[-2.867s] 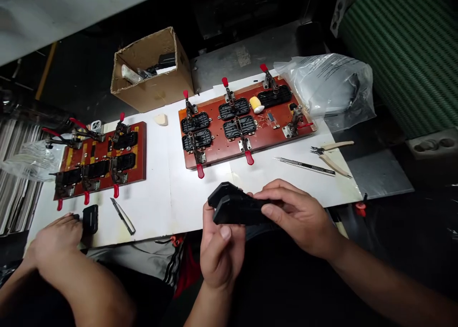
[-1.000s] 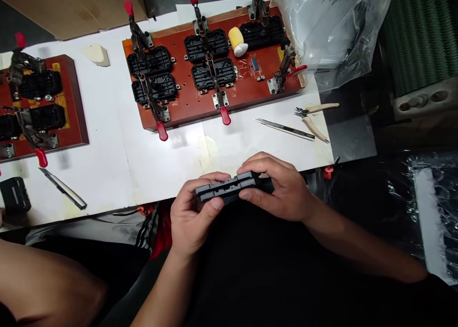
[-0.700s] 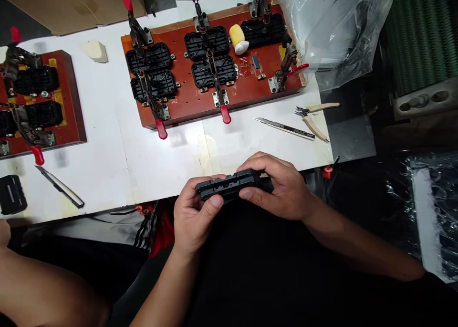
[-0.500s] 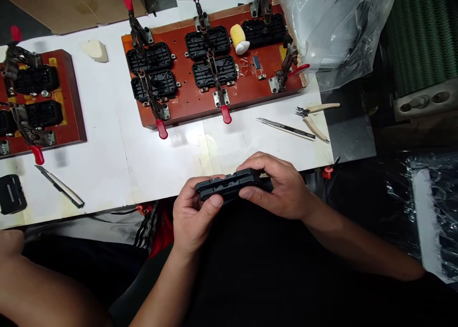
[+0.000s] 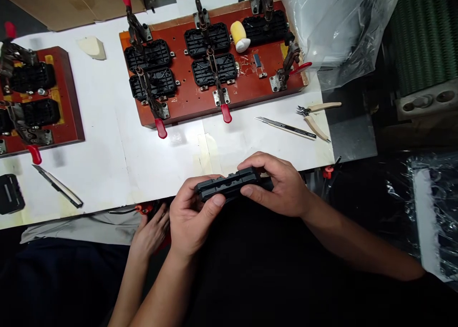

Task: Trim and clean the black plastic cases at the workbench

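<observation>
Both my hands hold one black plastic housing (image 5: 229,184) edge-up, just in front of the white table's (image 5: 118,164) near edge. My left hand (image 5: 189,219) is closed round its left end, thumb pressed on the front face. My right hand (image 5: 279,186) is closed over its right end, fingers curled across the top. Beyond them on the table lies a red-brown clamp board (image 5: 246,90) carrying several black housings under red-handled toggle clamps. A yellow and white roller (image 5: 239,36) rests on that board.
A co-worker's hand (image 5: 152,231) reaches in beside my left wrist. A second clamp board (image 5: 69,100) lies at the left, with a knife (image 5: 59,188) and a black part (image 5: 10,193) near it. A utility knife (image 5: 286,126), cutters (image 5: 317,117), a plastic bag (image 5: 332,31) and a cardboard box (image 5: 71,2) surround the board.
The co-worker's bare arm at the lower left has gone, and that person's hand now reaches in beside my left wrist. My hands and the housing have barely moved.
</observation>
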A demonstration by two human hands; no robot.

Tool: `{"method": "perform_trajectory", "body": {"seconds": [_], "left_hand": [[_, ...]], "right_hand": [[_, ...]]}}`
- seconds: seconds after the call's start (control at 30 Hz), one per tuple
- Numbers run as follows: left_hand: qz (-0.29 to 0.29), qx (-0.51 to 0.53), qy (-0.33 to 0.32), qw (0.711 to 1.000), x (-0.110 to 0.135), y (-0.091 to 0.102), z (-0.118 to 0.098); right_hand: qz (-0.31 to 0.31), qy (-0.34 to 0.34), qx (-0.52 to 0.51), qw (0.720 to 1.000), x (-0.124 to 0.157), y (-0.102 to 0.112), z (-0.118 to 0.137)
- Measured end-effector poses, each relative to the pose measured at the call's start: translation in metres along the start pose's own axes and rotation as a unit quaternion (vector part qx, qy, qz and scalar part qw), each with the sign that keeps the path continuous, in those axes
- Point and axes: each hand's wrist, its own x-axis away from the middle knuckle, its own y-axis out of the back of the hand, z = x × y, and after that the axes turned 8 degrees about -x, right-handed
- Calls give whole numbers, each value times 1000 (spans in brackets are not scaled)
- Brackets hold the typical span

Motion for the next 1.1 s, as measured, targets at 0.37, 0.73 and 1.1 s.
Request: {"method": "perform_trajectory", "body": {"seconds": [0.37, 0.73, 1.1], "left_hand": [[99, -254, 18, 962, -16, 6, -36], [111, -154, -40, 981, -15, -6, -31], [139, -30, -13, 990, -12, -9, -22]], "right_hand": [[140, -178, -127, 966, 3, 0, -19], [139, -201, -312, 918, 16, -18, -27], [142, -172, -204, 953, 18, -20, -28]]}}
